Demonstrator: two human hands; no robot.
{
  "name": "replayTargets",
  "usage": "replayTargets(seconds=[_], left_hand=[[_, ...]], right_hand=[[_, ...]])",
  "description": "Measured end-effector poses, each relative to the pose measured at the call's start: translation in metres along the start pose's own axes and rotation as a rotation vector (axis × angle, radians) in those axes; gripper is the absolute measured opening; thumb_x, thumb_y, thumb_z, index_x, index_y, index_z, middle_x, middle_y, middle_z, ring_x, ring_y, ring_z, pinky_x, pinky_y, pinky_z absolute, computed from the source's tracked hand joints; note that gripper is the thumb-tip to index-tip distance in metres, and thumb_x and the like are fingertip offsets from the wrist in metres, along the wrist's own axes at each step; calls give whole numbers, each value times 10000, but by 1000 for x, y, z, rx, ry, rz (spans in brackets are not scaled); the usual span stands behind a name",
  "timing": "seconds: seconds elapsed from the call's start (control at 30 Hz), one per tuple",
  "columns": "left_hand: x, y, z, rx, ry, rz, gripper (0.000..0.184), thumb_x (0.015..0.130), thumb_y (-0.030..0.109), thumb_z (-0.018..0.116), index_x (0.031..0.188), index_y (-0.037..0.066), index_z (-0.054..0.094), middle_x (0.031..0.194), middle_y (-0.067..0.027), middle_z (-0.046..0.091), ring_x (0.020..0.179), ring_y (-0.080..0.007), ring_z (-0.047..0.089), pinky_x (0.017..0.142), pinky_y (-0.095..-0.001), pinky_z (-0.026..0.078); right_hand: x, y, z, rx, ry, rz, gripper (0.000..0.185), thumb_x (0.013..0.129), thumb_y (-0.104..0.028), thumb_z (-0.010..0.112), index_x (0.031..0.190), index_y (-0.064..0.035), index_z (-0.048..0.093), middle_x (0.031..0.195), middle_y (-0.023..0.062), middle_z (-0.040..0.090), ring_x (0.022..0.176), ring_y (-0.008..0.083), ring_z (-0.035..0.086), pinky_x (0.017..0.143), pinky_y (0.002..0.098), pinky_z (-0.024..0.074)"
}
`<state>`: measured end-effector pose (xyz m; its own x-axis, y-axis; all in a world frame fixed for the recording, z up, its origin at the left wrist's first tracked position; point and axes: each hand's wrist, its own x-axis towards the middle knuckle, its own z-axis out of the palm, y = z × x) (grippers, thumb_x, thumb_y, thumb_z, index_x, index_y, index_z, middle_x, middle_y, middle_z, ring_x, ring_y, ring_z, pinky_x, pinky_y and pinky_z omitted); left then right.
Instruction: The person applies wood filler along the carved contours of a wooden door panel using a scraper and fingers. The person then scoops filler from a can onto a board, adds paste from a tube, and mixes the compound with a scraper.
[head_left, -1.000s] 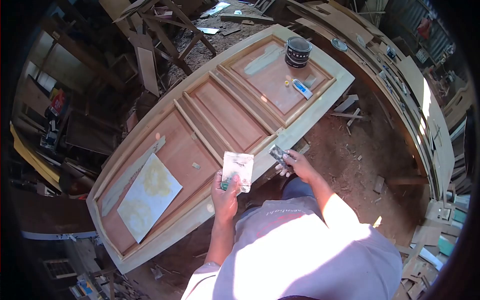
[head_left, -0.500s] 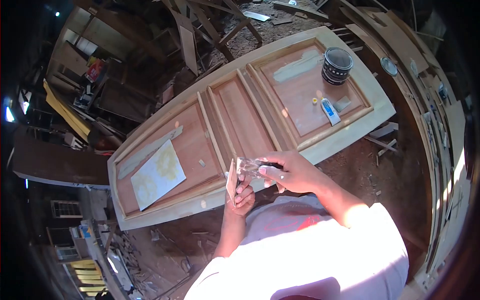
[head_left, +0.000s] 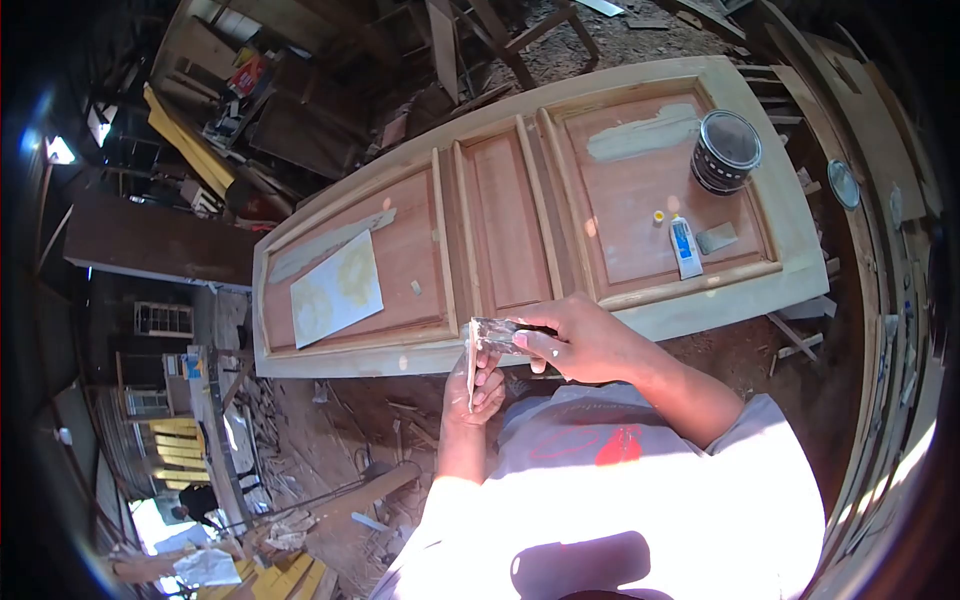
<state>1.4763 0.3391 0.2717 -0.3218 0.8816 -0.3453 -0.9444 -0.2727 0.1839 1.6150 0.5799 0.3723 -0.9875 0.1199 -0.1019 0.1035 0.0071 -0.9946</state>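
My left hand (head_left: 482, 393) grips a thin flat piece of board (head_left: 472, 362), seen almost edge-on and held upright. In my right hand (head_left: 585, 340) is a putty knife (head_left: 497, 334) with a dark handle and a smeared blade; its tip meets the upper part of the board. Pale smears mark my right fingers. Both hands are over the near edge of a panelled wooden door (head_left: 720, 300) lying flat. On its right panel are a dark can (head_left: 722, 165), a blue-and-white tube (head_left: 686, 247), a yellow cap (head_left: 659, 216) and a small flat greyish piece (head_left: 717, 237).
A white sheet (head_left: 335, 300) with yellowish stains lies on the door's left panel, near a pale filler patch. Long boards (head_left: 880, 130) line the right side, with a round lid (head_left: 843, 185) there. Wood scraps litter the floor (head_left: 350, 440). A person (head_left: 198, 503) is far off at lower left.
My head view has turned, so the door and its contents sit farther right in view. The board in my left hand now appears more edge-on. Both hands keep their holds.
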Motion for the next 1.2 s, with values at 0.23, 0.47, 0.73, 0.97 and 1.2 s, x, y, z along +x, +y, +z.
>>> replayTargets(seconds=[0.23, 0.47, 0.73, 0.97, 1.2], left_hand=[[-13, 2, -3, 56, 17, 97, 234, 1099, 180, 531, 1012, -29, 590, 740, -94, 562, 437, -149, 522, 321, -233, 433], [-17, 8, -58, 366, 444, 253, 255, 1056, 230, 645, 1222, 42, 596, 901, -90, 674, 640, -211, 682, 485, -308, 577], [-46, 63, -94, 489, 569, 285, 333, 1093, 372, 595, 1260, 84, 615, 883, -40, 659, 623, -164, 635, 526, -304, 563], [-61, 129, -134, 634, 657, 469, 260, 1105, 337, 598, 1199, 95, 612, 946, -22, 675, 743, -130, 673, 556, -299, 577], [-53, 155, -156, 825, 494, 315, 280, 1064, 272, 677, 1196, 62, 548, 1053, -71, 703, 860, -159, 727, 692, -333, 657]], right_hand=[[-2, -2, 13, -83, 22, -159, 181, 1031, -87, 603, 1162, 5, 687, 777, 161, 644, 650, 251, 692, 665, 418, 530], [1, -6, 53, -49, -119, -266, 329, 1044, -124, 608, 1345, -13, 683, 766, 138, 732, 671, 207, 722, 657, 355, 560], [7, 1, 84, 278, -73, 35, 336, 1081, -224, 618, 1327, -6, 686, 815, 68, 737, 616, 87, 630, 568, 266, 514], [-14, 120, 98, 513, 452, 352, 413, 1133, -345, 521, 1402, -58, 645, 893, 71, 733, 625, 72, 585, 555, 219, 436], [-49, 266, 118, -307, 896, 279, 410, 1078, -234, 569, 1456, -81, 623, 1099, 139, 711, 936, 231, 622, 858, 358, 503]])
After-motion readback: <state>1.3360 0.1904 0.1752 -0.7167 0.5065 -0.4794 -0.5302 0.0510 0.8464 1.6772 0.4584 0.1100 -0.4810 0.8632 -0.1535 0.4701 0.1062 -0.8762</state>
